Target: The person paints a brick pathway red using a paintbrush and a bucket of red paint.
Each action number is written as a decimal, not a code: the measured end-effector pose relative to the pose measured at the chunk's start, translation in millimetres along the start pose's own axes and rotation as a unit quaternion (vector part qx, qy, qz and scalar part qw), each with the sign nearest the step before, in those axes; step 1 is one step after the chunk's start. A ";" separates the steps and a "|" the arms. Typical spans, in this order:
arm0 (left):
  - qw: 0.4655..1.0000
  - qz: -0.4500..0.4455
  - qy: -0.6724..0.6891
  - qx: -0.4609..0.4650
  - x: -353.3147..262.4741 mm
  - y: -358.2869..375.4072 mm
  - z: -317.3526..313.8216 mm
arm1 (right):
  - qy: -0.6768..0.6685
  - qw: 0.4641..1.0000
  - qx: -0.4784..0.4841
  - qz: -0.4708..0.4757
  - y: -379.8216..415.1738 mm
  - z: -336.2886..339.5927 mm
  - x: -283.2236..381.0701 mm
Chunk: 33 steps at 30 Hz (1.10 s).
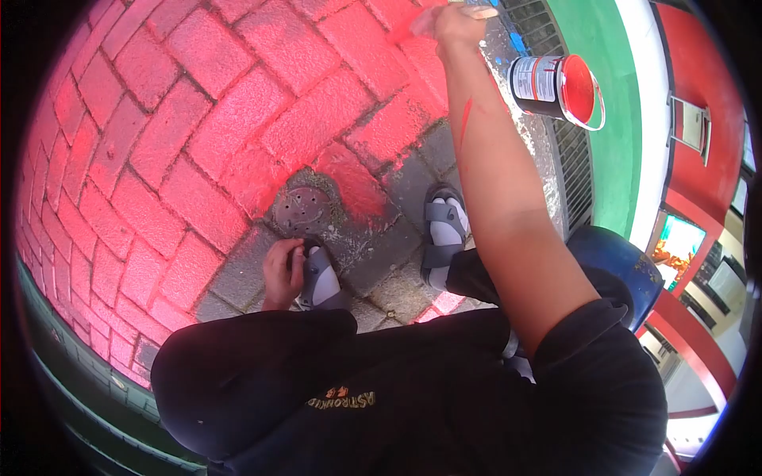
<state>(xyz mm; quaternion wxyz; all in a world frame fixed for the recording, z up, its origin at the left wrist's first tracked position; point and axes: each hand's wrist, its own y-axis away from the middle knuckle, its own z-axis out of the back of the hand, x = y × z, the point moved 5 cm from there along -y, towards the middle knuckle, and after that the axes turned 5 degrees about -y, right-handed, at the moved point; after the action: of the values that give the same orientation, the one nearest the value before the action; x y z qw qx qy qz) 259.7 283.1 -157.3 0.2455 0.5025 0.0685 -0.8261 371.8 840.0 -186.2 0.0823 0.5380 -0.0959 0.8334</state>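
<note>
My right hand (pixel 460 25) is at the top of the view, stretched out over the red-painted pavers (pixel 230 103). Its fingers are closed round a pale handle, and a blurred reddish brush end (pixel 413 28) points left, near the paving. Red streaks mark the forearm. To the right of that arm stands an open paint can (pixel 548 83) with red paint inside and a wire handle. My left hand (pixel 283 272) is low beside my sandalled foot, fingers curled together; whether they hold anything is hidden.
A round drain cover (pixel 302 209) lies in front of my feet among grey, partly painted pavers (pixel 389 254). A metal grating (pixel 575 166) and green strip (pixel 611 178) run along the right. A blue rounded object (pixel 627 274) is beside my body.
</note>
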 end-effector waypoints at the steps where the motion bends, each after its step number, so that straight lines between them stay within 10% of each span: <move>1: 1.000 -0.010 -0.007 0.023 -3.6 -3.3 -1.5 | -0.020 0.999 0.010 -0.043 17.6 7.4 35.1; 6: 0.999 -0.023 0.010 0.040 -13.8 -28.1 -6.0 | 0.165 0.981 -0.046 -0.087 5.3 104.8 -75.3; 9: 0.997 -0.042 0.019 0.058 -17.2 -30.5 -13.5 | 0.145 0.979 -0.108 -0.096 52.1 159.2 -1.0; 19: 0.987 -0.104 -0.005 0.124 -15.7 -21.1 -12.3 | 0.179 0.931 0.250 0.196 61.8 24.8 83.1; 24: 0.994 -0.072 -0.011 0.084 -7.7 -6.8 5.9 | 0.235 0.866 0.280 0.341 72.6 36.3 44.4; 33: 0.998 -0.023 -0.012 0.064 0.2 -5.9 15.5 | 0.233 0.869 0.310 0.307 92.2 47.2 57.6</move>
<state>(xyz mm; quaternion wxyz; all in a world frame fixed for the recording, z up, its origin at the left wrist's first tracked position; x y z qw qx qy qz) 244.5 282.6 -150.8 0.1948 0.5054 0.0239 -0.8403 367.7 741.0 -121.2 -0.3289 0.2698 0.0290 0.9045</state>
